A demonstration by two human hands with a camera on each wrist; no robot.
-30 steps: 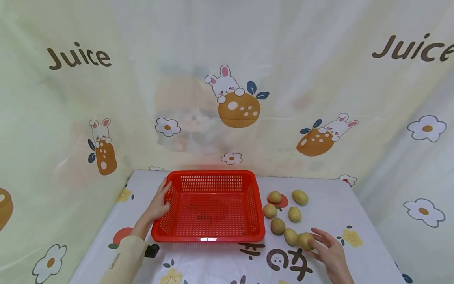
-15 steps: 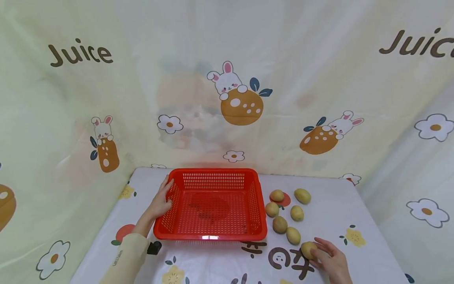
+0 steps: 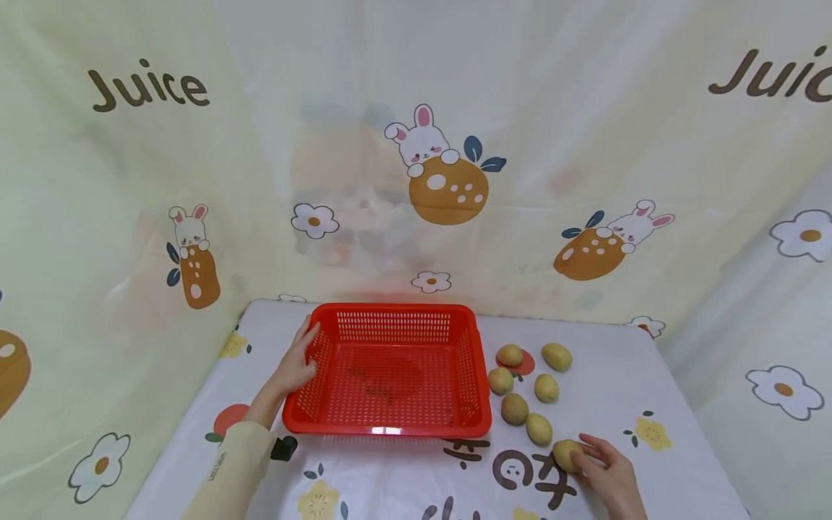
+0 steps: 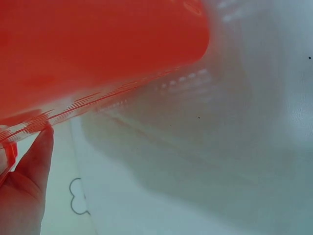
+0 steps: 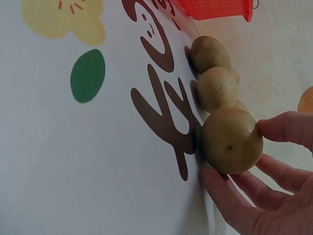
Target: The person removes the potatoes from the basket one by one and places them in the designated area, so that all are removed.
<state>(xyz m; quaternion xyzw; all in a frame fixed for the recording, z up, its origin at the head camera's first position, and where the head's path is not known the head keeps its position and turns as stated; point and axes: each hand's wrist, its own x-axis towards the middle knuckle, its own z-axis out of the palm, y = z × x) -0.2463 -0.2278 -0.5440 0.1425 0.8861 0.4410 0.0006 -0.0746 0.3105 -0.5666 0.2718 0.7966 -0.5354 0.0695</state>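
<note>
My left hand (image 3: 294, 372) grips the left side of a red plastic basket (image 3: 386, 431) with slotted walls. In the left wrist view, a digit (image 4: 36, 156) of that hand lies against the basket's edge (image 4: 98, 100). At the front right, my right hand (image 3: 611, 473) pinches a tan potato (image 3: 568, 455) between thumb and fingers. The right wrist view has this potato (image 5: 230, 142) low over the cloth, the thumb (image 5: 286, 128) on one side and fingers across from it. Several more potatoes lie in a loose group right of the basket, one (image 3: 539, 430) nearest the held one.
A white printed tablecloth (image 3: 377, 480) covers the table. Behind and at the sides hang printed curtains (image 3: 364, 65). A small black object (image 3: 284, 448) lies by the left sleeve (image 3: 234, 462).
The right hand has drawn its potato a little toward the table's front, apart from its neighbour. The left hand keeps its place on the basket; the whole view has shifted slightly.
</note>
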